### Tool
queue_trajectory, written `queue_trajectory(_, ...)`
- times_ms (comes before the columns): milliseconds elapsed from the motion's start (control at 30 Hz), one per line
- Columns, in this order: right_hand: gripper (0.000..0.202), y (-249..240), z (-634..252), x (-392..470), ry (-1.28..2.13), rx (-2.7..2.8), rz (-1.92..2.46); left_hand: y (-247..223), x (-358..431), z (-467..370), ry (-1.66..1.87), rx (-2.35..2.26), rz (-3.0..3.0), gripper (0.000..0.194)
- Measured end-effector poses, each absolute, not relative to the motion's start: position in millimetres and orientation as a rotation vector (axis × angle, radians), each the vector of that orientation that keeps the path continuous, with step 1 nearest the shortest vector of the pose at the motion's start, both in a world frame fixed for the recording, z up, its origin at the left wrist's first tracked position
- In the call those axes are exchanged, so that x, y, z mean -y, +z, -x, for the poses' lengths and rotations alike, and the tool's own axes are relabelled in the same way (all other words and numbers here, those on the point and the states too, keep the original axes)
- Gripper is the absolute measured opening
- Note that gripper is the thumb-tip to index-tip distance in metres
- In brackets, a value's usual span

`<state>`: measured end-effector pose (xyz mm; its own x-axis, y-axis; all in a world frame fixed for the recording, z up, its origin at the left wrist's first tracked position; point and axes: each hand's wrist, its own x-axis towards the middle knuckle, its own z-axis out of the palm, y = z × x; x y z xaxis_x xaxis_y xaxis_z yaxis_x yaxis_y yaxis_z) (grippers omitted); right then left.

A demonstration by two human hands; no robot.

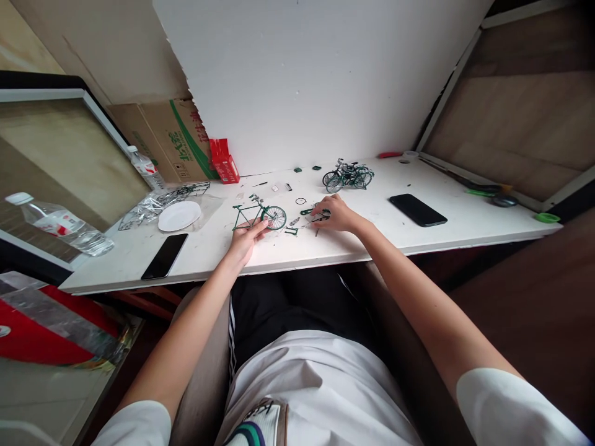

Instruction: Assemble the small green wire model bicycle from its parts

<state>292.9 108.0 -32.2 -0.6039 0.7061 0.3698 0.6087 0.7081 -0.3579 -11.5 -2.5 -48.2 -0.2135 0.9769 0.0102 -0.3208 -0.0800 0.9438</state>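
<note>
My left hand (pixel 246 243) is closed around the lower part of a small green model bicycle (pixel 250 215). The model has a frame, handlebars and a single spoked wheel at its right end; no wheel shows at its left end. My right hand (pixel 338 214) is low over the table among small dark green parts, its thumb and forefinger apart and curved down around them. Just left of its fingertips lies a green piece (pixel 305 212). Between my hands are a small green bracket-like part (pixel 291 231) and a thin black ring (pixel 300 201).
Finished-looking model bicycles (pixel 348 176) stand at the back. Phones lie left (pixel 164 256) and right (pixel 418 210). At left are a white dish (pixel 179 216), part frames (pixel 183 193), a water bottle (pixel 65 224) and a red box (pixel 224 162). A white board (pixel 316 80) rises behind.
</note>
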Motion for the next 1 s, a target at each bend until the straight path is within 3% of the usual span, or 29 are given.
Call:
queue_trajectory(233,0.056,-20.8,-312.9,-112.1,0.268,2.449,1.097,-46.0,4.1,10.3,1.526,-1.085,-0.87,0.044)
queue_trajectory(500,0.02,-32.4,-333.6,-134.0,0.183,2.362,1.148,-48.8,2.0,11.6,1.524,-1.091,-0.88,0.044)
queue_trajectory(1000,0.031,-42.4,-329.6,-138.0,0.156,2.375,1.385,-46.2,2.8,10.2,1.518,-1.081,-0.85,0.045)
